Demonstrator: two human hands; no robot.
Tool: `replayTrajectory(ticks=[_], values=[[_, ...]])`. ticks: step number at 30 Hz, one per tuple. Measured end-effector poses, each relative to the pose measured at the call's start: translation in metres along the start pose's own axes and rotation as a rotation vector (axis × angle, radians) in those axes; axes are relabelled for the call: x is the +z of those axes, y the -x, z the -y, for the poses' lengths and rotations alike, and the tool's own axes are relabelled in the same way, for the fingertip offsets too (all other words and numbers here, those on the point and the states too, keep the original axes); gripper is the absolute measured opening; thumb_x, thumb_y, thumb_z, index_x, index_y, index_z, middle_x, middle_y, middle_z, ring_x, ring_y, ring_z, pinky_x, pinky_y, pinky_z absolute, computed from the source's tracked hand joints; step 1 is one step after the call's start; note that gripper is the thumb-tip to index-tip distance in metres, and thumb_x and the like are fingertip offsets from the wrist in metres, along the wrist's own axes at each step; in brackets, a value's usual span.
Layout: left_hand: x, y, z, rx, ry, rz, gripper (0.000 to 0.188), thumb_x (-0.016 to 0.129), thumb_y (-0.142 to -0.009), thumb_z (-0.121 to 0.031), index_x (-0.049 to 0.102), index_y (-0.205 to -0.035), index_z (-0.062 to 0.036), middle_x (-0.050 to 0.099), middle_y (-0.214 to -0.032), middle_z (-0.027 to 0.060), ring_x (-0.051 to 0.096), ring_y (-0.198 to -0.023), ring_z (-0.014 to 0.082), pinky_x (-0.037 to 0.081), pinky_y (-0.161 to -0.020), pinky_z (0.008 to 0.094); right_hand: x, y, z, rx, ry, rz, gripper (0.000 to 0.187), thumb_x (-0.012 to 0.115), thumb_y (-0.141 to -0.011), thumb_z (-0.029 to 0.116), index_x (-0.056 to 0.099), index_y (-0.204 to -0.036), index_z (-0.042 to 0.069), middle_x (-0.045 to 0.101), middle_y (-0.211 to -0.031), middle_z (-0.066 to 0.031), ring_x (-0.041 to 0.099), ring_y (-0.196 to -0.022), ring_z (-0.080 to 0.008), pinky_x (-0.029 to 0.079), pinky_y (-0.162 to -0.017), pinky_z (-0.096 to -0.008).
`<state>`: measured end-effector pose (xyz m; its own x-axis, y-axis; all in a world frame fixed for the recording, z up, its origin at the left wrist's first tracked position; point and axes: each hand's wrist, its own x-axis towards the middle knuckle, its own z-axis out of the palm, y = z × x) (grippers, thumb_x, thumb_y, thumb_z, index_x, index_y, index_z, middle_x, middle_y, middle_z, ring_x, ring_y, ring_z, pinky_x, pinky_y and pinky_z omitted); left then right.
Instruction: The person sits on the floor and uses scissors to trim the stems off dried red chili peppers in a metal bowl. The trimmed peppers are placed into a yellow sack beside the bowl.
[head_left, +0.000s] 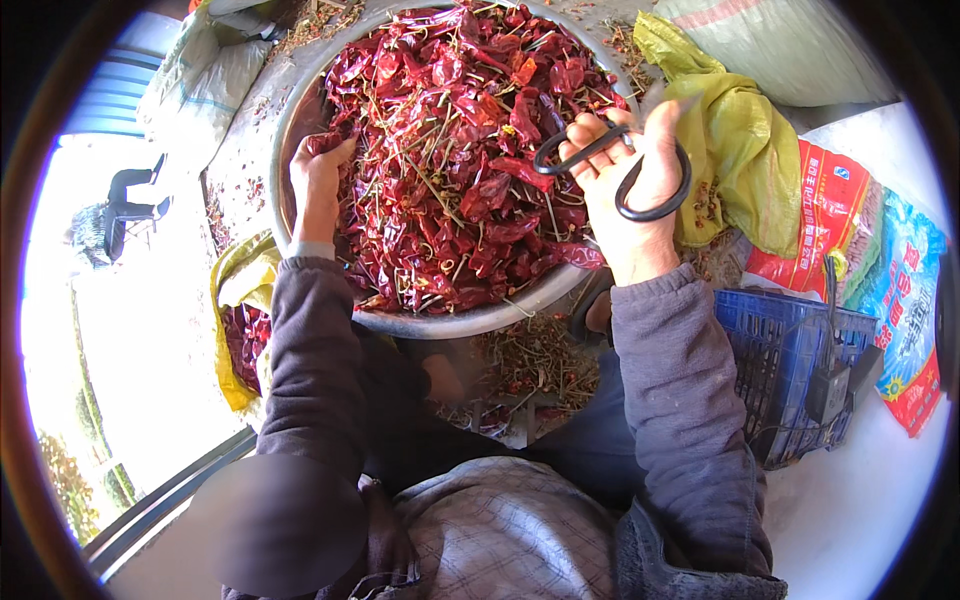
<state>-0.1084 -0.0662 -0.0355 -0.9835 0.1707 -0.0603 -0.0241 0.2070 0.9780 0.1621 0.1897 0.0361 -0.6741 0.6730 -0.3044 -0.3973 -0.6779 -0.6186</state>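
Hands over a wide round metal basin (300,110) of dried red chillies (450,150).
Right hand (630,180) grips black-handled scissors (625,165); left hand (318,170) closes on chillies at the rim.

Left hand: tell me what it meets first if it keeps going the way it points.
The left hand points up along the basin's left inner edge, fingertips already on dried red chillies. Going on, it would likely push into more chillies, then the basin wall; depth is unclear.

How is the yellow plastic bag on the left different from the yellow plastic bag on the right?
The yellow plastic bag on the left lies open beside the big metal basin, with dried red chillies showing inside it. The yellow plastic bag on the right is crumpled, looks larger, and carries only bits of stems. The right hand with black scissors is close to it. Both touch the basin's rim.
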Motion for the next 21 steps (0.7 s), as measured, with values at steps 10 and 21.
replayTrajectory(ticks=[10,21], values=[[0.022,-0.079,0.07,0.034,-0.566,0.082,0.04,0.085,-0.076,-0.021,0.073,-0.111,-0.008,0.076,-0.1,0.0117,0.072,-0.092,0.0233,0.054,-0.087,0.0372,0.001,0.01,-0.005,0.193,0.179,0.111,0.058,0.056,-0.099,0.062,0.059,-0.115,0.007,0.07,-0.097,-0.0128,0.067,-0.084,-0.0221,0.054,-0.08,-0.0389],[-0.002,-0.069,0.032,0.169,-0.89,0.0,0.031,0.083,-0.078,-0.027,0.074,-0.101,-0.0084,0.076,-0.094,0.014,0.072,-0.089,0.0294,0.054,-0.083,0.0397,0.012,0.011,-0.011,0.18,0.334,0.201,0.057,0.059,-0.098,0.059,0.06,-0.118,0.006,0.071,-0.098,-0.0115,0.069,-0.086,-0.0202,0.056,-0.08,-0.0362]])
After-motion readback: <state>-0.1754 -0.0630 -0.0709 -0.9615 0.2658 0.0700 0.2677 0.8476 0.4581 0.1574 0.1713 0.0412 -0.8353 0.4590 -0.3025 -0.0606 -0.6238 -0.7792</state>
